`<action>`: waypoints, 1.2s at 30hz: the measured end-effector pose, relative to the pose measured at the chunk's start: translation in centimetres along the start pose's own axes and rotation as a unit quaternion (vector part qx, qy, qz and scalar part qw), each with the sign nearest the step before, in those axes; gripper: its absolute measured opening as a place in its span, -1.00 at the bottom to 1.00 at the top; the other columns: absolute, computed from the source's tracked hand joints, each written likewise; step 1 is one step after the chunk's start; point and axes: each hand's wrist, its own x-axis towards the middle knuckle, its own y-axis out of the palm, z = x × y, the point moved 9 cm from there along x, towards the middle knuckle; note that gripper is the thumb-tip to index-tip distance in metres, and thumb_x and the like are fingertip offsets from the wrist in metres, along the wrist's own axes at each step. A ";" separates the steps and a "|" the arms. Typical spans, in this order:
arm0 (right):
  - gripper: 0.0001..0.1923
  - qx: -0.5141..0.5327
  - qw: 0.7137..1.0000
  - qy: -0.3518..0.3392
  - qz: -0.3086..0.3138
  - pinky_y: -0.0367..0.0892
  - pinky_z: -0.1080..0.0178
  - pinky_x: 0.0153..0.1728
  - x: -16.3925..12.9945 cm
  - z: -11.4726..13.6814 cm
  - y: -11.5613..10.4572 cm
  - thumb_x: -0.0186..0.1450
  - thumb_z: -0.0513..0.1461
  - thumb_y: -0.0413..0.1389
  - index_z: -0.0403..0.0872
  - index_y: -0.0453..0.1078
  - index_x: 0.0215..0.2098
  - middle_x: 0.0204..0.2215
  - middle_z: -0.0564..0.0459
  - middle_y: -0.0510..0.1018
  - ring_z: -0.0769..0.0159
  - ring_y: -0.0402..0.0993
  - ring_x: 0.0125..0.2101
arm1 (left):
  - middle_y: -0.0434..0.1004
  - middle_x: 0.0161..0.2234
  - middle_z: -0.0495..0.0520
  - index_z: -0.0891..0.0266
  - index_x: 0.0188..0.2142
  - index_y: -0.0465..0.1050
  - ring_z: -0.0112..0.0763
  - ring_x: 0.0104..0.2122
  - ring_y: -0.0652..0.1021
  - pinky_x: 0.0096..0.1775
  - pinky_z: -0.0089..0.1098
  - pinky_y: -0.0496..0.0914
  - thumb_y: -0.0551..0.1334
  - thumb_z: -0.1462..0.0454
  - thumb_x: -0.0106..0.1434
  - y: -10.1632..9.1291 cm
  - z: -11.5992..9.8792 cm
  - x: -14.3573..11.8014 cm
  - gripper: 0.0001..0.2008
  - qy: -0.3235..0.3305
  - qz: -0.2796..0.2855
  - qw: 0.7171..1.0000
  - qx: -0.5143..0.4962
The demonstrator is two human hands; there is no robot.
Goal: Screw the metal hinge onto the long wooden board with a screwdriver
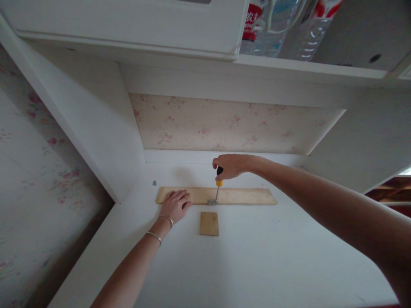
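A long pale wooden board [244, 196] lies flat on the white surface. My left hand [177, 202] holds its left part down, fingers together across the top and thumb near the front edge. In my right hand [231, 166] is a screwdriver [219, 183] with a black and yellow handle, gripped from above. Its shaft slants down to a small metal hinge [212, 202] at the board's front edge, near the middle. The tip meets the hinge's right end; any screw there is too small to make out. A small wooden piece [209, 223] lies just in front of the hinge.
A small metal part [154, 183] lies left of the board. White side panels [93, 115] and a low overhead cabinet [128, 25] enclose the space. Plastic bottles [316, 32] stand on the shelf above right. Floral wallpaper [208, 124] covers the back.
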 end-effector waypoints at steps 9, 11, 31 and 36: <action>-0.58 -0.018 0.999 0.014 0.036 0.21 0.27 -0.45 -0.5 0.8 -0.3 0.15 -0.04 0.10 -0.15 0.37 -0.14 -0.36 -0.12 0.56 0.25 0.47 -0.47 | 0.45 0.03 0.13 0.12 -0.06 0.47 -0.23 0.02 0.42 0.08 -0.12 0.23 0.06 0.13 0.30 0.0 0.1 0.0 -0.69 -0.001 -0.001 1.000 0.002; -0.59 -0.027 0.997 0.051 0.049 0.21 0.24 -0.46 -0.5 0.1 -0.1 0.25 -0.03 -0.05 -0.18 0.39 -0.18 -0.47 -0.11 0.54 0.25 0.45 -0.53 | 0.45 0.02 0.14 0.12 -0.06 0.47 -0.23 0.02 0.43 0.07 -0.11 0.23 0.07 0.14 0.30 -0.1 0.1 0.0 -0.69 -0.003 -0.001 1.000 -0.001; -0.66 -0.021 0.997 0.041 0.069 0.22 0.27 -0.44 0.0 0.0 0.1 0.26 -0.11 -0.04 -0.17 0.39 -0.16 -0.40 -0.11 0.54 0.30 0.45 -0.51 | 0.46 0.01 0.12 0.12 -0.05 0.46 -0.22 0.01 0.42 0.07 -0.10 0.23 0.07 0.15 0.30 -0.1 0.0 0.0 -0.69 0.000 0.003 1.000 -0.001; -0.48 -0.024 0.999 -0.021 0.017 0.22 0.29 -0.43 0.2 0.7 -0.5 0.08 -0.11 0.17 -0.10 0.31 -0.01 -0.20 -0.12 0.52 0.22 0.47 -0.34 | 0.46 0.01 0.13 0.11 -0.04 0.46 -0.21 0.01 0.42 0.07 -0.09 0.23 0.07 0.16 0.30 -0.1 0.1 0.0 -0.69 0.004 -0.006 1.000 -0.004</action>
